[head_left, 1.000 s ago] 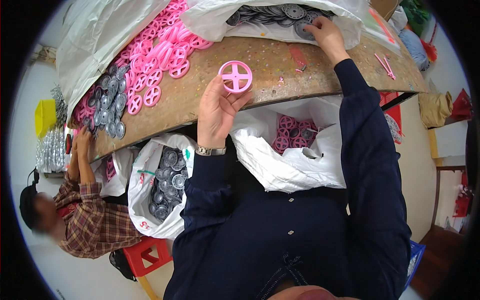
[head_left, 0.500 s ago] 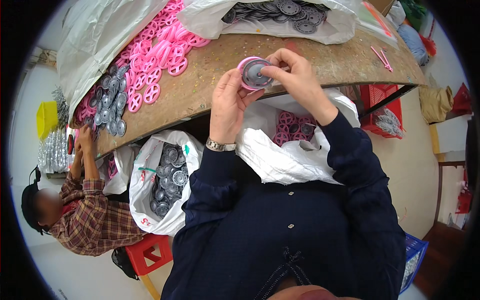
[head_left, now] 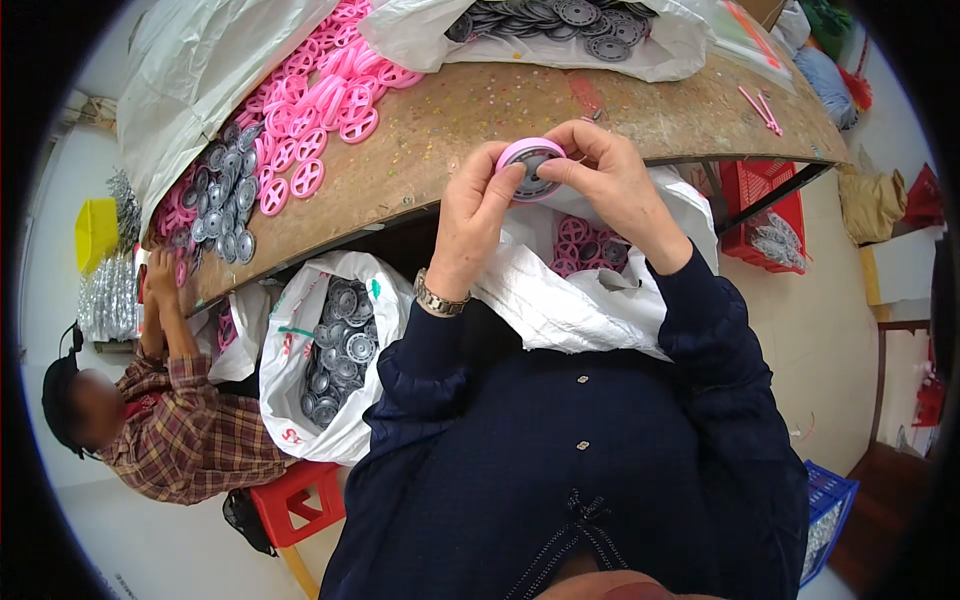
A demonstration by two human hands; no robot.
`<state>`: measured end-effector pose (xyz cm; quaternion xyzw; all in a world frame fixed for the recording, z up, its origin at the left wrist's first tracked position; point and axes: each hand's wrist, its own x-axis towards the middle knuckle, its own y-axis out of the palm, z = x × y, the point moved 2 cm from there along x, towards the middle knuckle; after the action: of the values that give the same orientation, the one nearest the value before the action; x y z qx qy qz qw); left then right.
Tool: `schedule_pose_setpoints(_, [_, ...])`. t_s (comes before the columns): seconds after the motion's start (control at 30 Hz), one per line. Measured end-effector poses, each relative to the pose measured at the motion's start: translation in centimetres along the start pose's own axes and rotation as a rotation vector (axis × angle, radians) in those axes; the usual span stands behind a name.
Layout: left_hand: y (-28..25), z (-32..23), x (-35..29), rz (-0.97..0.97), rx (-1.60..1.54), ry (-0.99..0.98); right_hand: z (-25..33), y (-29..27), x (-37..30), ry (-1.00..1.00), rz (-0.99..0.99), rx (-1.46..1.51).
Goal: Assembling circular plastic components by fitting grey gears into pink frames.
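A pink toy wheel rim (head_left: 520, 148) with a grey hubcap disc (head_left: 532, 180) set inside it is held up at the table's near edge. My left hand (head_left: 474, 215) grips it from the left, thumb pressed on the disc. From the right, my right hand (head_left: 607, 180) pinches it too, its thumb also on the disc. Below my hands a white sack (head_left: 530, 290) sits in front of me, with pink wheels bearing dark centres (head_left: 585, 245) inside. Another white bag (head_left: 290, 385), to the left, holds grey discs (head_left: 345, 350).
Pink rings (head_left: 335, 90) and grey discs (head_left: 225, 195) are heaped on the wooden table (head_left: 400, 165). A sack of dark discs (head_left: 600, 25) lies at the back. A co-worker in a plaid shirt (head_left: 200, 440) works at the left. A red crate (head_left: 760, 200) stands under the table's right end.
The grey disc, earlier tilted against the pink rim, now sits down inside it. Both thumbs now press on it, and my hands have come slightly lower and to the right.
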<state>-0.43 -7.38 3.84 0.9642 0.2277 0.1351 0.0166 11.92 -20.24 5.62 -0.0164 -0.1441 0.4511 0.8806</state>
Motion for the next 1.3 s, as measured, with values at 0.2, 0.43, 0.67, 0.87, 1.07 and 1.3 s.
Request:
schedule_pose_setpoints(0.2, [0.5,-0.8,-0.4,-0.057,0.395,0.265,2.1,0.5,-1.6,-0.131,-0.068,-0.233])
schedule_pose_setpoints(0.43, [1.1,-0.9,-0.3,-0.075,0.330,0.183,-0.4,0.9,-1.7,-0.025,-0.131,-0.045])
schedule_pose_setpoints(0.67, [1.4,0.0,-0.7,0.033,0.064,-0.077,-1.1,0.3,-1.2,0.034,-0.071,0.249])
schedule_pose_setpoints(0.87, [2.0,-0.4,-0.7,0.007,0.056,0.008,-0.7,0.7,-1.9,-0.008,-0.083,0.196])
schedule_pose_setpoints(1.07, [1.6,0.2,-1.0,-0.035,0.105,0.025,-1.4,1.0,-1.6,0.011,-0.044,0.202])
schedule_pose_setpoints(1.3, [0.3,0.7,-1.1,0.076,0.526,0.055,-3.2,1.1,-2.2,0.045,-0.051,0.248])
